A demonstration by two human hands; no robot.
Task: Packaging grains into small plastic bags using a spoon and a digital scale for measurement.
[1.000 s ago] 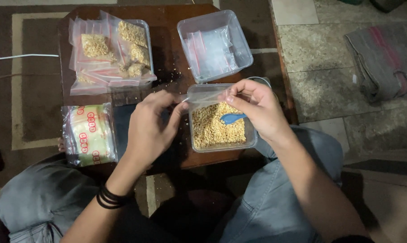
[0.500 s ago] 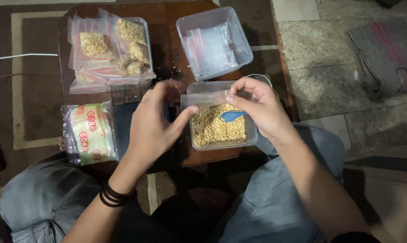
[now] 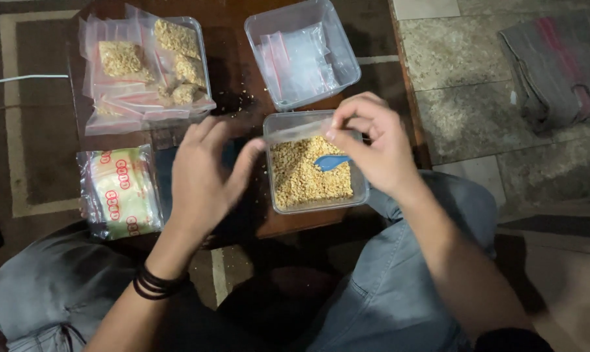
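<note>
A small clear plastic zip bag (image 3: 298, 131), empty, hangs over a clear tub of yellowish grains (image 3: 311, 175). My right hand (image 3: 373, 146) pinches the bag's right edge between thumb and fingers. My left hand (image 3: 200, 176) is just left of the tub, fingers spread, its thumb near the bag's left corner and holding nothing. A blue plastic scoop (image 3: 330, 161) lies in the grains under my right hand.
A clear tub of empty zip bags (image 3: 301, 55) stands behind. At the back left a tub (image 3: 145, 68) holds several filled bags. A wrapped green and white packet (image 3: 119, 192) lies at the left. All sit on a small dark wooden table (image 3: 236, 58); my knees flank it.
My left hand has let go of the bag's left edge and opened, drifting left. My right hand keeps its pinch. The view has shifted a little.
</note>
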